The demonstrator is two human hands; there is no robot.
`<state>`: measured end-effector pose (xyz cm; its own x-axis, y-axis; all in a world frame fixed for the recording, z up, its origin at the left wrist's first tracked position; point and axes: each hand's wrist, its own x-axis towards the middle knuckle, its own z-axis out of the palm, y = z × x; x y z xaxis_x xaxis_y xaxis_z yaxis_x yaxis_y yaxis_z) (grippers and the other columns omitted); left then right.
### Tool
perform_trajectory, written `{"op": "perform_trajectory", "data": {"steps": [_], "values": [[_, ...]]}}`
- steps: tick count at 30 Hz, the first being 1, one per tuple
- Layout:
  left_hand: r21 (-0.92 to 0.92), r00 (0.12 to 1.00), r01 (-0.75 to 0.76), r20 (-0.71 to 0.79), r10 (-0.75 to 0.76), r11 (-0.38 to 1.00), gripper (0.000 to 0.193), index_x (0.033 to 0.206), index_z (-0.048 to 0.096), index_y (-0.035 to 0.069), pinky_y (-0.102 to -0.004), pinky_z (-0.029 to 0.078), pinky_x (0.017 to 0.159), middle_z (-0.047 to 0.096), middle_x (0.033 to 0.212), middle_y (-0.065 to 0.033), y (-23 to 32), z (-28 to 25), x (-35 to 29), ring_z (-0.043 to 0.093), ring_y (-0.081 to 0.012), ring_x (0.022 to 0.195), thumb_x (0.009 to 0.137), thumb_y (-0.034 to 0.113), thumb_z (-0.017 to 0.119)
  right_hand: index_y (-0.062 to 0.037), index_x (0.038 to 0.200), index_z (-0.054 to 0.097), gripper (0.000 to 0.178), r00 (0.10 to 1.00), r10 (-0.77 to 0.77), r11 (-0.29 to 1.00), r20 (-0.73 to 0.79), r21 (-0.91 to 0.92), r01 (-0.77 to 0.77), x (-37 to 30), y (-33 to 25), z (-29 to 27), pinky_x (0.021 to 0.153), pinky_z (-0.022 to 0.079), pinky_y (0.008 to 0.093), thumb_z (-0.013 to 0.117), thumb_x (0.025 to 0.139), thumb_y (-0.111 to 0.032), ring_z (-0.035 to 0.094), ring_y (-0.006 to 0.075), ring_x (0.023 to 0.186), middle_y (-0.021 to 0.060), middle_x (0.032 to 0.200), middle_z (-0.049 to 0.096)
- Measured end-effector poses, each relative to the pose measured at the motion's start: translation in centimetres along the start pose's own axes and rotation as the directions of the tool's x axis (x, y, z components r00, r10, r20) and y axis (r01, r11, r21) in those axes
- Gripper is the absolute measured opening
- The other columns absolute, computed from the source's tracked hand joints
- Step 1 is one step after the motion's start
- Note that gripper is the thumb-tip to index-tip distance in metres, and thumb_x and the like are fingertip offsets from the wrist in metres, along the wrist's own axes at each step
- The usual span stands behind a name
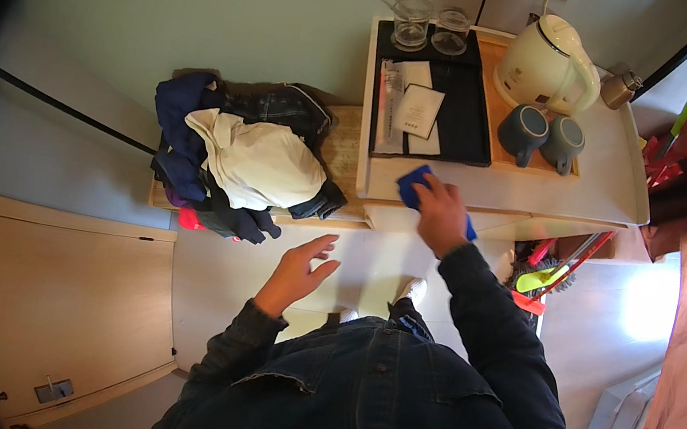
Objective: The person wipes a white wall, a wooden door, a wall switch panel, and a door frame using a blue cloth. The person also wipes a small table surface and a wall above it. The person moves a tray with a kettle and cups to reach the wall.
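On the wooden bench (346,130) to my left, crumpled navy and black clothes (177,116) lie under a soft cream garment (266,165); a snag from my sleeve (239,351) could drag a loose end off the edge. Just in front, my left hand (296,272) hangs empty, fingers parted and lightly curled, well apart from the other. Further right, two clear glass tumblers (411,26) stand behind a flat black tray (466,131) of thin paper packets (419,111), which a trailing cloth could sweep askew. My right hand (442,217) pinches a limp blue cloth (412,186) at the front edge of the smooth white tray (608,180); whether the two touch, I cannot tell. Beyond, two rounded blue-grey mugs (522,137) sit upside down on a wooden board (488,55), and a careless reach might knock them together. Behind them, a nudge could tip the glossy, bulbous cream kettle (535,70). Right of it is a small metallic bottle (621,90).
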<state>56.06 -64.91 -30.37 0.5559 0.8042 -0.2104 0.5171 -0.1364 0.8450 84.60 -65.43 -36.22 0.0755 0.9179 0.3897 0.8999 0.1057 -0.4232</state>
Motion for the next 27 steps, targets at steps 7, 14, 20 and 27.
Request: {"op": "perform_trajectory", "data": {"steps": [7,14,20,27], "values": [[0.325,0.955,-0.225,-0.112,0.274,0.919,0.041,0.119,0.056,0.002,-0.0316,0.05,0.07,0.065,0.101,-0.0153,6.1,2.9,11.6,0.065,-0.0236,0.083,0.083,0.019,0.066,-0.0081,0.113,0.061,0.044,0.92,0.391,0.898,0.043,-0.24,-0.37,-5.9,15.8,-11.8,0.094,0.041,0.0411,0.058,0.07,0.002,0.051,0.0323,0.109,0.0106,0.126,0.053],[0.584,0.854,-0.178,-0.308,0.419,0.792,0.061,0.128,0.046,0.005,-0.0443,0.044,0.088,0.051,0.121,-0.0251,7.7,4.7,23.9,0.05,-0.0394,0.108,0.08,0.035,0.066,-0.0064,0.114,0.06,0.039,0.816,0.55,0.72,-0.175,-0.397,-0.57,-9.0,25.6,-17.5,0.094,0.041,0.0418,0.057,0.075,-0.005,0.053,0.0344,0.105,0.0115,0.123,0.056],[0.712,0.955,0.046,-0.236,0.177,0.701,0.082,0.137,0.039,0.012,-0.0537,0.036,0.096,0.032,0.138,-0.0293,9.0,6.9,26.8,0.031,-0.0517,0.124,0.072,0.051,0.069,-0.0042,0.11,0.062,0.037,0.879,0.471,0.793,-0.08,-0.399,-0.461,-7.5,20.2,-14.4,0.093,0.041,0.0422,0.056,0.073,-0.002,0.053,0.0364,0.103,0.0143,0.121,0.056],[0.64,0.973,-0.166,-0.019,0.231,0.751,0.076,0.136,0.038,0.012,-0.0489,0.039,0.098,0.039,0.132,-0.0287,8.7,5.7,27.4,0.042,-0.0502,0.115,0.068,0.015,0.071,-0.0052,0.105,0.064,0.04,0.911,0.403,0.915,0.09,-0.027,-0.402,-4.3,9.2,-10.4,0.095,0.04,0.0431,0.058,0.066,0.003,0.052,0.0356,0.107,0.014,0.117,0.059]]}}
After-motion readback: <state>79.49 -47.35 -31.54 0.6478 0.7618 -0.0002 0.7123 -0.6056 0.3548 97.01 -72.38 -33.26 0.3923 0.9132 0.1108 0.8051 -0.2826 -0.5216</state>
